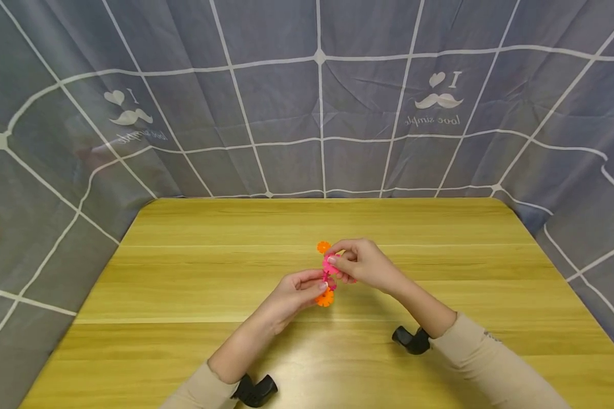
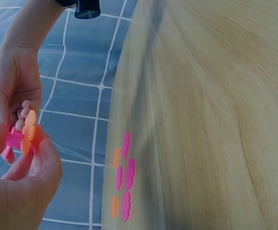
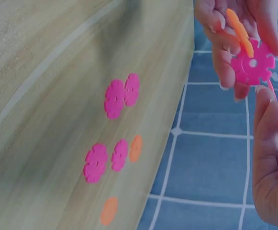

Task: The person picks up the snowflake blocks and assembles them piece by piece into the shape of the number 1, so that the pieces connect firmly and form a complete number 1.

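My left hand (image 1: 297, 295) pinches an orange snowflake disc (image 1: 324, 297) and a magenta snowflake disc (image 3: 252, 63), which stand at an angle to each other and look joined. Notches run round the rims. Just above it, my right hand (image 1: 363, 264) holds a bright pink snowflake disc (image 1: 330, 263) between thumb and fingers, its edge close against the magenta one. Whether those two interlock cannot be made out. In the left wrist view the orange disc (image 2: 29, 132) faces the right hand's curled fingers. Fingers cover part of every held piece.
Several loose discs lie on the wooden table (image 1: 194, 284): pink ones (image 3: 114, 99) and orange ones (image 3: 109, 211), mostly hidden behind the hands from above. A grey curtain with white lines (image 1: 276, 102) surrounds the table's back and sides. Black wrist mounts (image 1: 411, 341) hang from both forearms.
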{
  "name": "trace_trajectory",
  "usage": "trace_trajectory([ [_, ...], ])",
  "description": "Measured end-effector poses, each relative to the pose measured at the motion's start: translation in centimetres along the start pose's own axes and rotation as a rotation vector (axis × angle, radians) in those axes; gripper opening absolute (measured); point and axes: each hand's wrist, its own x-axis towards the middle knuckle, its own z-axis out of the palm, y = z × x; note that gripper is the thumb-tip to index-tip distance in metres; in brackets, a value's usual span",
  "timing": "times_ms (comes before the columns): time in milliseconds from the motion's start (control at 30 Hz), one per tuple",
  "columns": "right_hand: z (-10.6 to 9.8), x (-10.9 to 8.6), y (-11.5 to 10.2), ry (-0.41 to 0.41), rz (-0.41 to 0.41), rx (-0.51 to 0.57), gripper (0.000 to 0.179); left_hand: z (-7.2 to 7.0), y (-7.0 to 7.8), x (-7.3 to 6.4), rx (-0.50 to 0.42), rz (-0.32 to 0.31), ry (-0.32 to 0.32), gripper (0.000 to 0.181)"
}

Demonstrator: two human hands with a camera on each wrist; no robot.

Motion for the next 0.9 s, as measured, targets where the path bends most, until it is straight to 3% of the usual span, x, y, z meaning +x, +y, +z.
trace_trajectory([
  [300, 0.2, 0.0, -0.6, 0.006, -0.023, -0.026, 0.016, 0.0, 0.1, -0.3, 0.005, 0.043, 0.008, 0.044],
  [500, 0.3, -0.2, -0.5, -0.038, -0.010, 0.002, 0.015, 0.3, -0.1, -0.4, 0.036, 0.066, 0.032, 0.039],
  [633, 0.1, -0.2, -0.3, -0.062, -0.026, 0.003, 0.011, 0.8, -0.2, -0.4, 0.109, 0.122, 0.053, 0.034],
  [733, -0.2, 0.1, -0.2, -0.102, -0.047, 0.034, 0.010, 1.1, 0.0, -0.4, 0.167, 0.168, 0.072, 0.031],
  [900, -0.3, 0.3, -0.3, -0.143, -0.032, 0.152, 0.009, 1.5, 0.4, -0.7, 0.179, 0.200, 0.106, 0.028],
])
